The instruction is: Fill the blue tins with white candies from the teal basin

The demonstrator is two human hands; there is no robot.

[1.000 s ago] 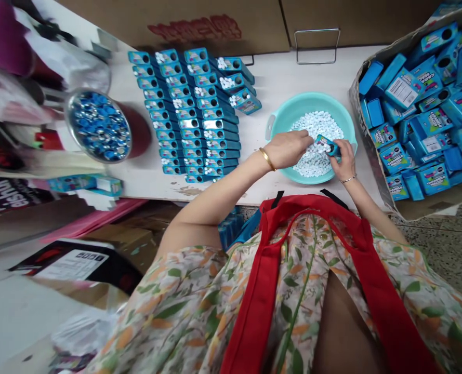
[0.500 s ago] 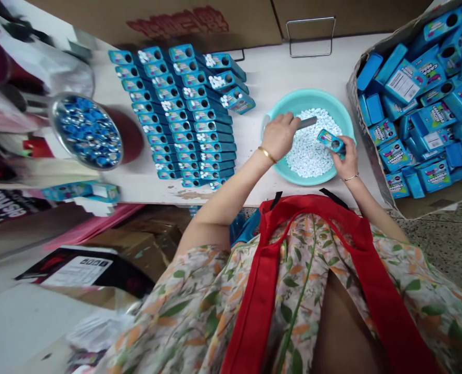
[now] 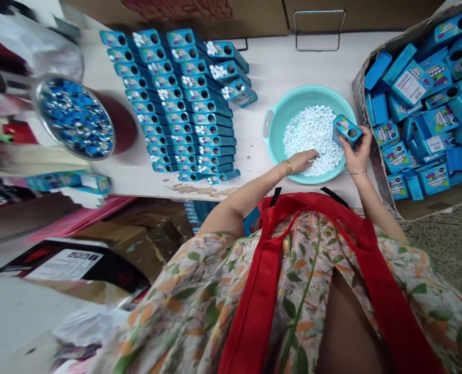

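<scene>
My left hand (image 3: 303, 161) is closed, its fingertips down among small white candies (image 3: 312, 132) in a turquoise plastic basin (image 3: 272, 148). It grips a narrow grey scoop-like tool, nearly all of which is hidden by the fingers and candies. Over the basin's right rim, my right hand (image 3: 357, 150) holds a small blue candy box (image 3: 346, 129) between thumb and fingers, tilted, with the round dark hole in its end facing up.
Rows of blue candy boxes (image 3: 215, 106) stand left of the basin, some with white candies on top. A carton (image 3: 374, 182) of jumbled blue boxes is at right. A metal pot (image 3: 111, 130) of blue-and-silver pieces stands far left. A cardboard box (image 3: 250, 18) lines the back.
My left hand has moved down into the candies, and the grey tool has gone mostly out of sight. My right hand has shifted right and slightly up with the box.
</scene>
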